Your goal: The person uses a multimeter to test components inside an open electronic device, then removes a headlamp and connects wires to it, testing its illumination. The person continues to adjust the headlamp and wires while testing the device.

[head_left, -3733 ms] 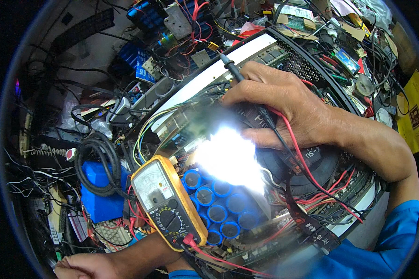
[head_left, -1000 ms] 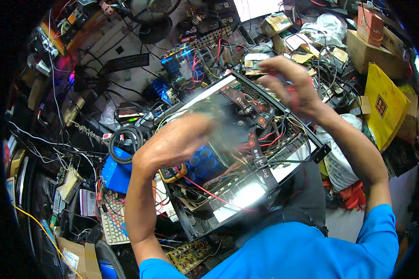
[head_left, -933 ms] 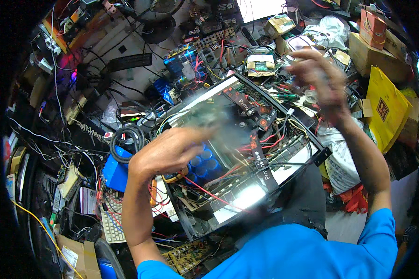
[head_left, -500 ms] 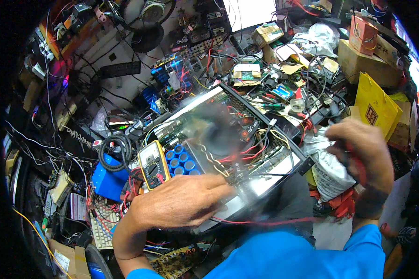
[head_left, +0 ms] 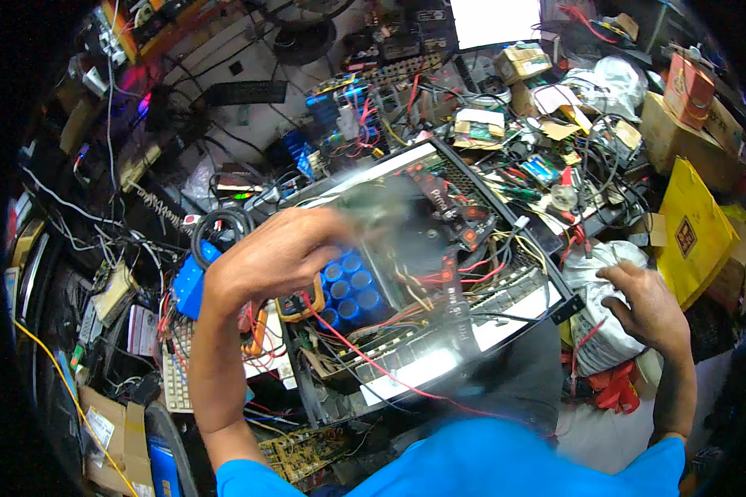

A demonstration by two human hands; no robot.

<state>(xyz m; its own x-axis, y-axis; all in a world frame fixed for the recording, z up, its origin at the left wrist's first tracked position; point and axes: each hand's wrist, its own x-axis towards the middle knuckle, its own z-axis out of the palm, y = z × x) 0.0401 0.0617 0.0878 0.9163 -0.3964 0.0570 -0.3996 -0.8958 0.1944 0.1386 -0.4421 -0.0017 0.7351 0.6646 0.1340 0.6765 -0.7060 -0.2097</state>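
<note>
My left hand (head_left: 282,248) is raised above the left side of an open electronics chassis (head_left: 510,286), over the orange multimeter (head_left: 300,305). Its fingers are bent; their tips are lost in blur and a hazy patch in the picture. Beside it sit blue cylindrical capacitors (head_left: 346,290). Wires, straps and a dark round part (head_left: 427,234) fill the chassis. My right hand (head_left: 646,306) is right of the chassis, fingers apart, over a white sack (head_left: 597,352); I see nothing held in it. A red lead (head_left: 373,369) runs from the multimeter across the chassis front.
Dense clutter surrounds the chassis: a blue box (head_left: 189,282) and keyboard (head_left: 174,381) at left, a yellow bag (head_left: 700,232) and cardboard boxes (head_left: 663,141) at right, tools and boards (head_left: 539,170) behind. A cardboard box (head_left: 116,439) sits at lower left, red cloth (head_left: 617,389) below the sack.
Since half a second ago my left hand has risen from the chassis front to above the multimeter. My right hand has moved slightly down, fingers spreading. Earlier it held a probe inside the chassis.
</note>
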